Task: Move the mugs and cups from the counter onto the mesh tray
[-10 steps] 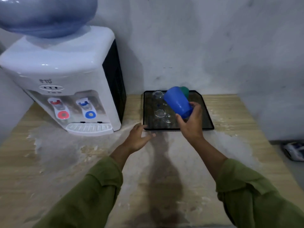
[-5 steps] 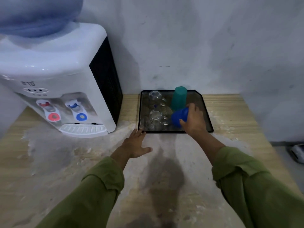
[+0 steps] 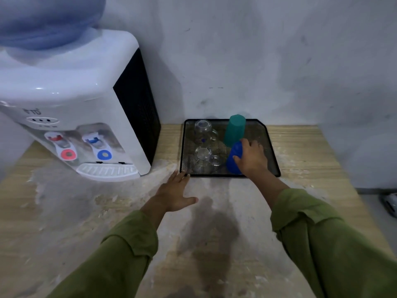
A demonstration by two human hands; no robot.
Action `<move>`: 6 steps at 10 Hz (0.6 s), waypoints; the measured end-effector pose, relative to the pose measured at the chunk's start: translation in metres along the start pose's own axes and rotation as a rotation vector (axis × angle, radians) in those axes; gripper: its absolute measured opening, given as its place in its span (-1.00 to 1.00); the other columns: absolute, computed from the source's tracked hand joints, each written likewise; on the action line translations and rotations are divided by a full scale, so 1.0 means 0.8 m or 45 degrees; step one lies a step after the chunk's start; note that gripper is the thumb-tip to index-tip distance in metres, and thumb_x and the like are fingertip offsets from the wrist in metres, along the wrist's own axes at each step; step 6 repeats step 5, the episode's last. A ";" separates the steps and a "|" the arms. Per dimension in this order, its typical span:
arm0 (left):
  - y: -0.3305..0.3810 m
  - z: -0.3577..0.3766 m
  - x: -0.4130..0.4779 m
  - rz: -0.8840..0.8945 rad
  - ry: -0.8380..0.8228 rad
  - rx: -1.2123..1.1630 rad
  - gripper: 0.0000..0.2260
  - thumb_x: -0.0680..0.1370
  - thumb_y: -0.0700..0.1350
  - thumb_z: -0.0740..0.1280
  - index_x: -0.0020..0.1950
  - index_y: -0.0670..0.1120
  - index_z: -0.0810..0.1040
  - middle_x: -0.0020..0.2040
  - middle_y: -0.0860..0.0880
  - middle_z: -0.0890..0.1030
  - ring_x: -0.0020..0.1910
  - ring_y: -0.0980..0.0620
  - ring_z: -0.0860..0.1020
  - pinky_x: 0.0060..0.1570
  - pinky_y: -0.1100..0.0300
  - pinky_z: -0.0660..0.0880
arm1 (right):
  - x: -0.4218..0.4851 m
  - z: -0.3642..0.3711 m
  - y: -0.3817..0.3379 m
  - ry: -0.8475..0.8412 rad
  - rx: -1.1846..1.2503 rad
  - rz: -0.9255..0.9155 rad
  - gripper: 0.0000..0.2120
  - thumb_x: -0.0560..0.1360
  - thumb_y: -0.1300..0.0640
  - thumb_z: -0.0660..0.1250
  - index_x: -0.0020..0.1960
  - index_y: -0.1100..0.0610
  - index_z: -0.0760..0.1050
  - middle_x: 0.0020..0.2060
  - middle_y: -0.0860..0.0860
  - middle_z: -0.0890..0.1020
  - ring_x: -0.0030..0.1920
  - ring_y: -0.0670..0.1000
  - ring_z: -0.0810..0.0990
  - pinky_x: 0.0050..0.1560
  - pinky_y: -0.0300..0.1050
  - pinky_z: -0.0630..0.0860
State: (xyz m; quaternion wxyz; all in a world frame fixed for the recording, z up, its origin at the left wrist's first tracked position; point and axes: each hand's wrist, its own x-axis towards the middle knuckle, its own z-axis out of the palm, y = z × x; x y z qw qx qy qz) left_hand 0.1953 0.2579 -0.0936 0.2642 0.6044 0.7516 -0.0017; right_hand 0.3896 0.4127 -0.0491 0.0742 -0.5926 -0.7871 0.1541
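Gripping the blue cup (image 3: pixel 234 158) from above, the right hand (image 3: pixel 251 159) has its fingers (image 3: pixel 238 158) wrapped over the cup's upturned base as the cup sits mouth-down on the near right part of the black mesh tray (image 3: pixel 271 147). Just behind it, touching or nearly so, stands a teal cup (image 3: pixel 234 129), also inverted. Two clear glass mugs occupy the tray's left half: the far mug (image 3: pixel 203 131) and the near mug (image 3: pixel 204 158), both upside down with handles pointing right. The tray lies on the wooden table (image 3: pixel 305 151) against the grey wall, a little to the right of a white water dispenser (image 3: pixel 86 117) with red and blue taps. The left hand (image 3: pixel 175 193) rests flat on the table just before the tray's near left corner, fingers spread and released, holding nothing, with fingertips at the tray's edge. Both arms wear olive green sleeves (image 3: pixel 335 244).
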 end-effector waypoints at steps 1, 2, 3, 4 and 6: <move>0.001 -0.003 0.001 -0.007 -0.025 0.005 -0.20 0.45 0.28 0.25 0.54 -0.01 -0.03 0.58 0.02 -0.08 0.55 0.02 -0.20 0.48 -0.13 0.08 | -0.002 -0.003 -0.002 -0.025 -0.014 0.023 -0.45 0.50 0.00 0.30 0.40 0.13 0.21 0.31 0.23 0.35 0.33 0.24 0.32 0.14 0.14 0.49; 0.002 -0.011 0.000 -0.011 -0.030 0.019 -0.22 0.46 0.29 0.25 0.53 -0.01 0.00 0.58 -0.01 -0.01 0.55 -0.02 -0.14 0.49 -0.12 0.08 | -0.006 -0.010 -0.006 -0.014 -0.017 0.032 -0.45 0.51 -0.02 0.27 0.40 0.15 0.20 0.31 0.22 0.33 0.33 0.25 0.31 0.12 0.14 0.49; 0.005 -0.025 -0.001 -0.033 0.011 0.002 -0.24 0.46 0.29 0.24 0.52 0.00 0.05 0.57 -0.05 0.09 0.55 -0.04 -0.08 0.49 -0.06 0.09 | -0.008 -0.026 -0.015 0.004 -0.023 0.002 -0.47 0.52 -0.03 0.26 0.39 0.17 0.21 0.31 0.23 0.34 0.32 0.25 0.31 0.12 0.14 0.49; 0.008 -0.051 -0.001 -0.048 0.062 0.019 -0.24 0.45 0.32 0.22 0.52 0.04 0.04 0.56 -0.07 0.13 0.55 -0.07 -0.02 0.45 -0.06 0.09 | -0.006 -0.049 -0.026 0.044 -0.002 -0.044 -0.45 0.52 -0.01 0.25 0.41 0.20 0.20 0.32 0.25 0.35 0.34 0.26 0.30 0.20 0.16 0.44; 0.013 -0.083 0.001 -0.029 0.111 0.075 -0.23 0.43 0.33 0.23 0.52 0.07 0.03 0.55 -0.12 0.15 0.53 -0.11 0.06 0.41 -0.08 0.17 | -0.004 -0.077 -0.038 0.076 0.026 -0.075 -0.46 0.52 0.00 0.24 0.41 0.20 0.20 0.31 0.25 0.37 0.31 0.28 0.33 0.19 0.15 0.44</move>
